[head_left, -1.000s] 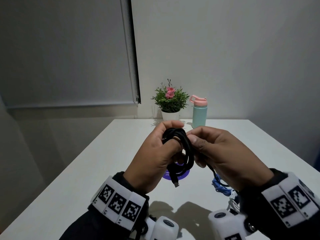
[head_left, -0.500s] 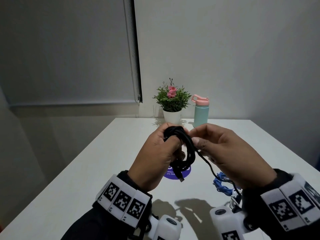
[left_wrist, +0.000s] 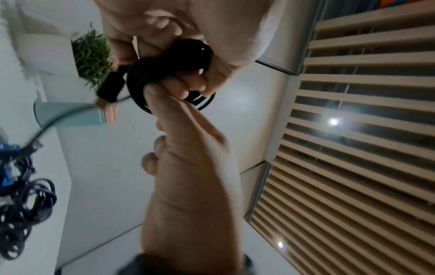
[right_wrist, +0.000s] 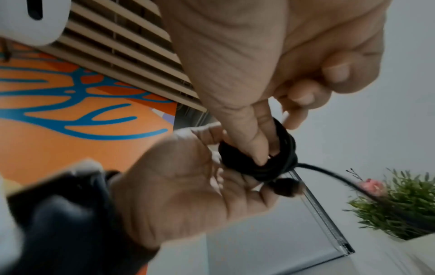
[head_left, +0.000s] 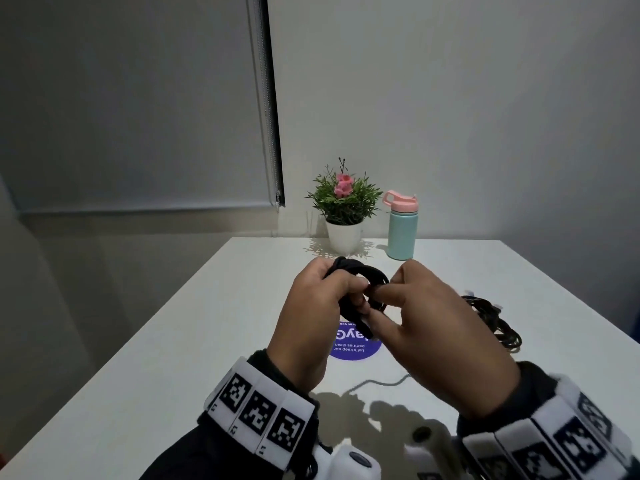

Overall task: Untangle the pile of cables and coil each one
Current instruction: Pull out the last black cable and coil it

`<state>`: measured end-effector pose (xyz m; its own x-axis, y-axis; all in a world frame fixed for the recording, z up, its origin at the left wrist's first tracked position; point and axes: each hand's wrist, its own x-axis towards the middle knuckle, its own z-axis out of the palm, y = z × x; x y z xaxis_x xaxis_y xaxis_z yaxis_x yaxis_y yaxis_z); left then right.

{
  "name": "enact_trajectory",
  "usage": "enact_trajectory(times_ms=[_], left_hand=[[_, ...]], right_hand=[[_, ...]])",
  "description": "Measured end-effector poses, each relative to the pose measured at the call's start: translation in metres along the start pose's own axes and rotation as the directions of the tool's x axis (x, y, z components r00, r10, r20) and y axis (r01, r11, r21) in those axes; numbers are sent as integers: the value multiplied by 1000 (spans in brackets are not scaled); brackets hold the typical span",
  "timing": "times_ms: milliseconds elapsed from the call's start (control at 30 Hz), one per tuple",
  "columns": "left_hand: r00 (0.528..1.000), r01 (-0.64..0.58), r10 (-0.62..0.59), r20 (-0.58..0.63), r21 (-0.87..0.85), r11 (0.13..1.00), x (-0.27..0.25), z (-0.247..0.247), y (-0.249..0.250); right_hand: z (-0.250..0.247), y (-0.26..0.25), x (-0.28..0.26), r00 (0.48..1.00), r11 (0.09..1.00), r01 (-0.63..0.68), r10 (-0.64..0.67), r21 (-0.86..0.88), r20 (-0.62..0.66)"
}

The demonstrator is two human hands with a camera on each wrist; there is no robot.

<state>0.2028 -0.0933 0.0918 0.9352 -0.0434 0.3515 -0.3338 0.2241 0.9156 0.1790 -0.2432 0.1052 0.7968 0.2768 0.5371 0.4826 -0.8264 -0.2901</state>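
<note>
Both hands hold a small coil of black cable [head_left: 362,271] above the table [head_left: 207,341]. My left hand [head_left: 349,296] grips one side of the coil [left_wrist: 169,67] with curled fingers and thumb. My right hand [head_left: 381,299] pinches the other side, one finger pushed into the coil's [right_wrist: 282,158] middle. A black plug [right_wrist: 287,186] sticks out under the coil, and a loose tail [right_wrist: 329,173] runs away from it. A pile of black cables [head_left: 491,320] lies on the table to the right, with a blue cable [left_wrist: 7,167] beside it.
A thin grey cable [head_left: 381,382] lies on the table under my hands, near a round purple sticker [head_left: 356,346]. A potted plant [head_left: 343,202] and a mint bottle with a pink lid [head_left: 401,230] stand at the far edge by the wall.
My right hand has let the tail slip shorter and closed in on the coil, one finger now inside it. The view has shifted, so the black pile shows at the right.
</note>
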Motion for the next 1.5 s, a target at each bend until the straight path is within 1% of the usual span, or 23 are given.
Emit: enact_trajectory(times_ms=[100,200,300,467,600,667,700,800,833,900,967,1033,1067,1133,1167,1200,1233,1300,1333,1367,1400,1433,1500], left_hand=[[997,63,-57,45,-146,987,0,-1,4],[996,82,-73,50,-195,977,0,-3,11],[995,85,-76,72,-139,987,-1,-2,15],[992,105,-106,69,20,994,-1,0,10],[971,179,-174,165,-13,984,1,-6,12],[960,205,-193,202,-40,978,2,-11,17],[961,205,-196,195,-27,978,2,-13,19],[980,142,-152,132,77,987,3,-18,23],[985,110,-125,122,123,986,3,-18,23],[988,21,-66,141,300,954,2,-19,22],[986,-67,-21,167,508,859,3,-20,19],[989,-94,14,145,559,824,4,-21,16],[991,-96,28,134,540,836,5,-22,14],[991,-97,42,128,465,880,7,-23,13],[990,-96,41,135,430,898,7,-23,13],[988,-94,36,147,410,907,7,-24,13],[986,-96,31,161,417,904,7,-24,13],[980,-119,26,195,483,867,6,-24,12],[977,-130,19,214,520,844,5,-23,12],[973,-138,9,229,555,820,4,-23,11],[970,-143,-4,241,588,796,4,-22,12],[968,-147,-14,249,613,776,3,-22,12],[970,-161,-5,243,656,737,2,-23,13]], right_hand=[[4,-2,0,1000,998,9,-11,65,19],[9,-7,-2,1000,982,30,-29,184,-10],[6,-5,-1,997,937,-53,27,344,79],[-6,8,5,975,950,-105,41,294,217],[-10,20,8,968,910,-165,74,380,242],[-10,22,8,962,832,-219,98,510,253],[-10,21,7,958,767,-242,92,594,272],[-5,15,6,949,503,-290,41,814,313],[-4,14,7,950,446,-294,39,845,310],[-7,15,8,955,433,-289,63,854,291],[-15,15,9,963,516,-257,69,817,259],[-23,15,9,975,552,-216,81,806,206],[-25,16,9,977,509,-210,82,835,196],[-28,14,8,974,365,-224,65,904,215],[-29,12,7,973,346,-229,60,910,222],[-30,13,7,974,385,-226,63,895,219],[-32,15,7,978,469,-204,66,860,196],[-38,17,6,996,685,-85,47,724,72],[-42,16,6,1000,771,-12,13,637,3],[-46,17,5,999,820,37,-16,571,-42],[-48,17,5,998,829,61,-33,555,-61],[-49,19,5,999,793,39,-27,608,-29],[-50,24,4,985,646,-123,-10,753,170]])
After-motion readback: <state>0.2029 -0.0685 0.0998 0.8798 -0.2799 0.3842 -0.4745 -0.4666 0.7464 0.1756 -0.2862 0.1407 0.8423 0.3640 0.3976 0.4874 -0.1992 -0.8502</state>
